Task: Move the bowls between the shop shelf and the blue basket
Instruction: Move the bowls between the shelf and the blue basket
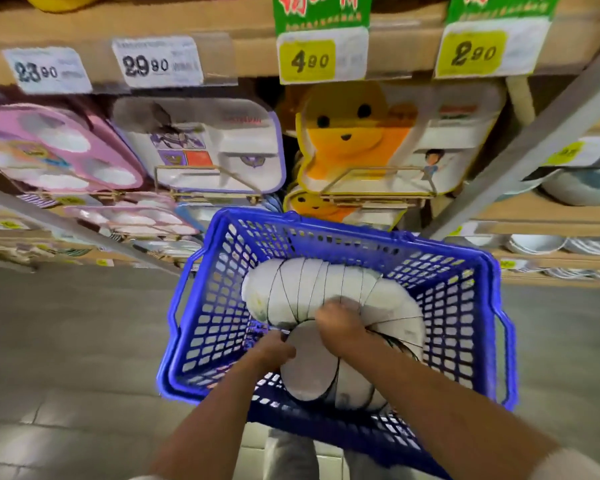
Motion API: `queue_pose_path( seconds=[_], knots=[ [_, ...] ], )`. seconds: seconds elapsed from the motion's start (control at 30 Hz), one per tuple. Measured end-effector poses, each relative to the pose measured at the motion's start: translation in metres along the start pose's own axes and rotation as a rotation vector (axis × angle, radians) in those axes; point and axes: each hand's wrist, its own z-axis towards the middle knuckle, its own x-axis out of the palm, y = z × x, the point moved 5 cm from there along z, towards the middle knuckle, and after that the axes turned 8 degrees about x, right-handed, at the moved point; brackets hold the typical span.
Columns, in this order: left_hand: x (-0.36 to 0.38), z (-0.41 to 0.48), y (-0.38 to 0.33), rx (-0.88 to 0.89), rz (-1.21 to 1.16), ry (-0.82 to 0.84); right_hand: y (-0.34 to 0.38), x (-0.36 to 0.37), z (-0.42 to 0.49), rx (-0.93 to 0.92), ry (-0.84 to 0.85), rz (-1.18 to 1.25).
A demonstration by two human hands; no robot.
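A blue plastic basket (219, 306) hangs in front of me at waist height. Inside it lies a long curved stack of white bowls (312, 282) with dark rims, tipped on its side. A shorter stack of bowls (309, 368) lies nearer to me in the basket. My left hand (276, 351) grips the left edge of that nearer stack. My right hand (340, 325) curls over the bowls where the two stacks meet. Both forearms reach down into the basket.
The shop shelf (222, 32) with price tags runs across the top. Divided children's plates stand on wire racks below it: a pink one (52, 147), a white and purple one (201, 143), a yellow bear one (354, 133). More white bowls (534, 242) sit on lower shelves at right. Grey tiled floor lies left.
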Motion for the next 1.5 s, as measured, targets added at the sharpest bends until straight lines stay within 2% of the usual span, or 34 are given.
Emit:
queue_pose_path(
  seconds=[0.07,0.13,0.17,0.23,0.33,0.4,0.53,0.63,0.77,0.9,1.03,1.23,1.4,1.5],
  knots=[
    [0.001,0.006,0.0,0.019,0.006,0.015,0.003,-0.009,-0.009,0.026,-0.166,-0.082],
    [0.002,0.012,0.0,0.04,-0.007,0.036,0.004,-0.012,-0.013,0.104,-0.267,-0.065],
    [0.003,0.013,-0.001,0.06,-0.027,0.059,0.006,-0.007,-0.01,0.122,-0.15,-0.08],
    [0.003,0.016,-0.002,0.119,-0.036,0.097,0.011,0.002,-0.004,0.11,-0.075,-0.078],
    [0.001,0.022,-0.002,0.18,0.035,0.1,0.017,-0.014,-0.008,0.111,-0.313,-0.12],
    [0.001,0.023,-0.002,0.206,0.064,0.121,0.016,-0.014,-0.005,0.138,-0.35,-0.102],
    [-0.003,0.02,-0.001,0.249,0.051,0.182,0.007,0.006,0.007,0.15,-0.214,-0.036],
    [-0.009,0.016,-0.003,0.276,0.042,0.187,0.003,0.006,0.001,0.129,-0.212,0.026],
    [-0.026,0.007,-0.008,0.298,0.02,0.186,-0.004,-0.003,-0.008,0.094,-0.167,0.346],
    [-0.054,-0.011,-0.024,0.32,0.028,0.12,-0.016,-0.023,-0.033,0.087,-0.159,0.828],
    [-0.077,-0.032,-0.047,0.282,-0.136,0.171,-0.019,-0.044,-0.055,0.06,-0.14,1.321],
    [-0.11,-0.065,-0.087,0.388,-0.292,0.166,-0.017,-0.094,-0.083,0.104,-0.273,1.684],
    [-0.129,-0.091,-0.109,0.523,-0.391,0.135,-0.02,-0.136,-0.116,0.08,-0.319,1.728],
    [-0.134,-0.117,-0.128,0.635,-0.542,0.111,-0.024,-0.16,-0.141,0.07,-0.362,1.785]
  ],
)
